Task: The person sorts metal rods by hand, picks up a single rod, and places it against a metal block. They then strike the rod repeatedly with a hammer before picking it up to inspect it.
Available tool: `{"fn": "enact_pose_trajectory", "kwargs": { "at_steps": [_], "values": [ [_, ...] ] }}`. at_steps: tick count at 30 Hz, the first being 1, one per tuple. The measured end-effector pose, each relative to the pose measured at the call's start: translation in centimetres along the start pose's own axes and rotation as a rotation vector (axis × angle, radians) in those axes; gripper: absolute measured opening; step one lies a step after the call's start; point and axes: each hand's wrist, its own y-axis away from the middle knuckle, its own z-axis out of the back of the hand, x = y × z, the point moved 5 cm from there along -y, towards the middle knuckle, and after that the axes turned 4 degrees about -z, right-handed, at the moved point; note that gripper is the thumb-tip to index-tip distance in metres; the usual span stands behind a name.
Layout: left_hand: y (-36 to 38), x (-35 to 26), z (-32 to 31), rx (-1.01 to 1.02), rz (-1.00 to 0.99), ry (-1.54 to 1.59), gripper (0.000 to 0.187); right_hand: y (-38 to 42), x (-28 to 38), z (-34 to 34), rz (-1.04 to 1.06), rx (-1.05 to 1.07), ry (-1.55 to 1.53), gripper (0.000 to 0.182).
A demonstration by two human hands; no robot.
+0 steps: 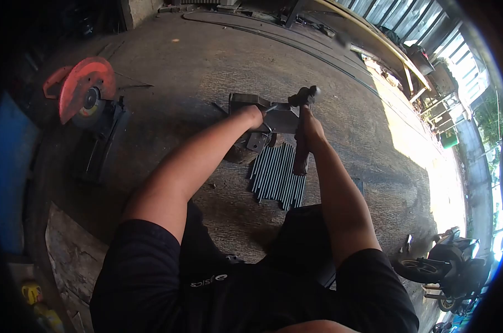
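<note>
My left hand [252, 116] is closed around a thin metal rod [271, 109] at the anvil-like metal block [244, 100]. In my right hand [312, 132] is a hammer [302, 158], its dark head [305, 96] raised beyond my fingers and its handle pointing back toward me. The hammer head is just right of the block. A small metal plate with holes [256, 141] sits at the near side of the block. Many thin cut rods [278, 175] lie side by side on the floor, nearer to me than the block.
A red-guarded cut-off saw [89, 91] stands at the left. More rods [358, 185] lie right of my right forearm. A long cable or hose [296, 44] crosses the floor ahead. A motorcycle [448, 263] is parked at the lower right.
</note>
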Motion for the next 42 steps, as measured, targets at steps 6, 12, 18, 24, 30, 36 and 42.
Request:
{"fn": "enact_pose_trajectory", "kwargs": {
  "at_steps": [6, 12, 18, 24, 30, 36, 42],
  "values": [
    [0.2, 0.7, 0.0, 0.191, 0.073, 0.24, 0.054, 4.9, 9.1, 2.6, 0.335, 0.013, -0.407, 0.056],
    [-0.2, 1.5, -0.6, 0.311, 0.151, 0.45, 0.053, 1.6, 6.2, 1.2, 0.561, -0.059, -0.25, 0.069],
    [0.2, 1.3, 0.0, 0.237, 0.116, 0.266, 0.065, -1.3, -1.4, -1.0, 0.071, 0.007, 0.334, 0.085],
    [-0.6, 2.1, -1.3, 0.334, 0.185, 0.523, 0.058, 3.1, 7.2, 0.5, 0.411, -0.041, 0.121, 0.073],
    [-0.1, 2.1, -2.1, 0.311, 0.214, 0.56, 0.057, 8.8, 12.2, -0.3, 0.803, -0.026, -0.198, 0.061],
    [-0.5, 1.6, -2.3, 0.268, 0.091, 0.393, 0.061, 1.6, -0.2, -3.1, 0.138, -0.039, 0.676, 0.068],
    [0.5, 1.7, -2.0, 0.376, 0.269, 0.553, 0.059, 1.8, 3.4, -1.4, 0.154, 0.04, 0.015, 0.062]
  ]
}}
